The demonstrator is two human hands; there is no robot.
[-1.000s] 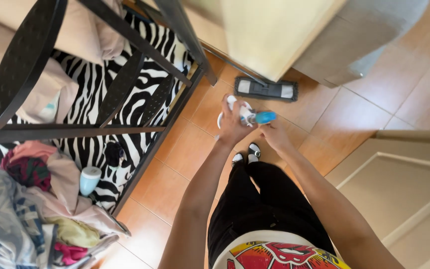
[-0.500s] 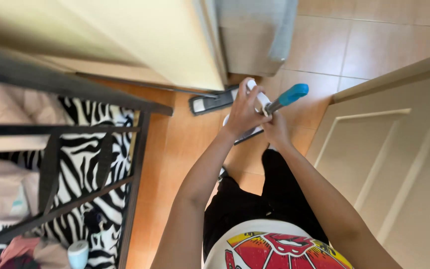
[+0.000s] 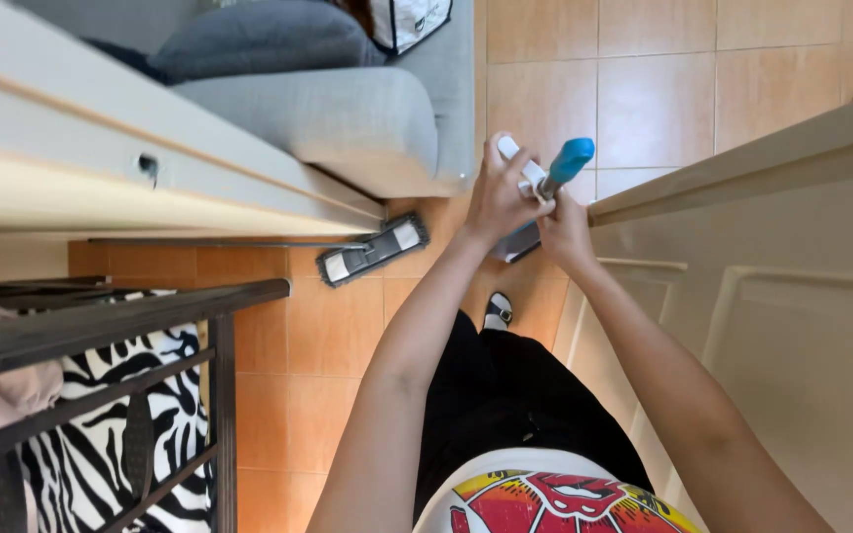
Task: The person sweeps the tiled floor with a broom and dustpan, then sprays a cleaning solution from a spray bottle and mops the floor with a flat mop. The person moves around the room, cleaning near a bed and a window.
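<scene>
Compared to a second ago, both hands — left hand [image 3: 501, 202], right hand [image 3: 565, 232] — stay clamped on the blue-tipped mop handle [image 3: 567, 163], now swung right toward the door [image 3: 792, 326]; flat mop head [image 3: 372, 250] sits left.

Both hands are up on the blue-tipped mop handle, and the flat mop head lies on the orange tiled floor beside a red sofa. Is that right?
Not quite: the sofa is grey, not red, as the head view shows. The rest holds: the left hand and right hand are on the blue-tipped mop handle, and the flat mop head lies on the orange tiled floor beside it.
</scene>
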